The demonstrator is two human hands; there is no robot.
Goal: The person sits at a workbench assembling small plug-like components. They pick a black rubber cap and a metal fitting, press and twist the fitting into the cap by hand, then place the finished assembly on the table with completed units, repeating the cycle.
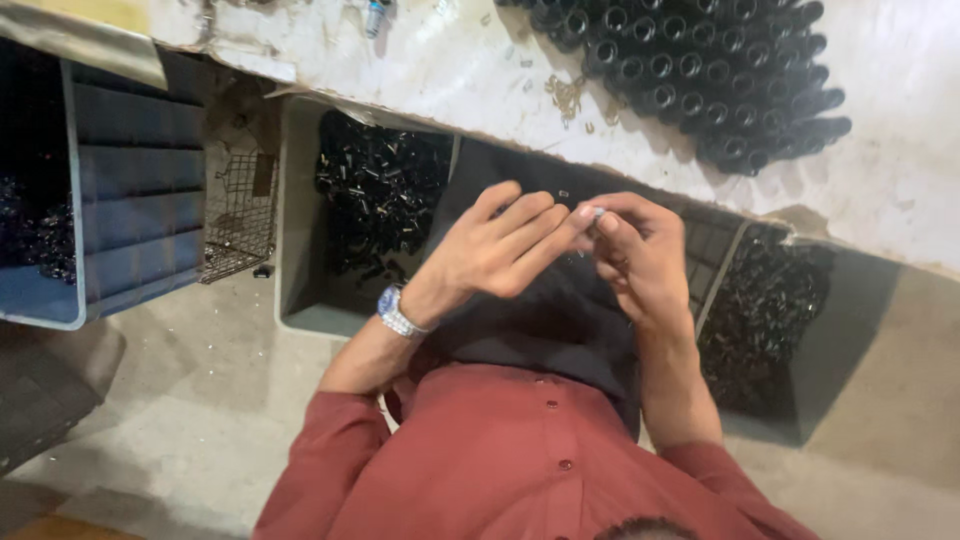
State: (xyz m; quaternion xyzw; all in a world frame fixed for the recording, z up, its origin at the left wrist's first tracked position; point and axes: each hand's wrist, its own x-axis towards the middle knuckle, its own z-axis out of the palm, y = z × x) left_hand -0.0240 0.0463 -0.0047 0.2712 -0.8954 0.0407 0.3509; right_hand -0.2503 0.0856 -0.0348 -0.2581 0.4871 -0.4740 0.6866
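where the two hands meet above the dark lap, the right hand [635, 255] pinches a small pale metal piece [597, 213] at its fingertips, while the left hand [500, 245] lies flat and released, fingers touching it. beyond them, glossy black tubes [700, 75] crowd the chalky, scuffed worktop [450, 70]; a grey bin [300, 300] below holds dark parts.

Two hands [500, 245] [635, 250], three bins [295, 250] [130, 170] [850, 330], one wristwatch [396, 313].

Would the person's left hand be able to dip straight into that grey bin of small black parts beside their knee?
Probably yes: the left hand is raised just beside the grey bin, whose top is open.
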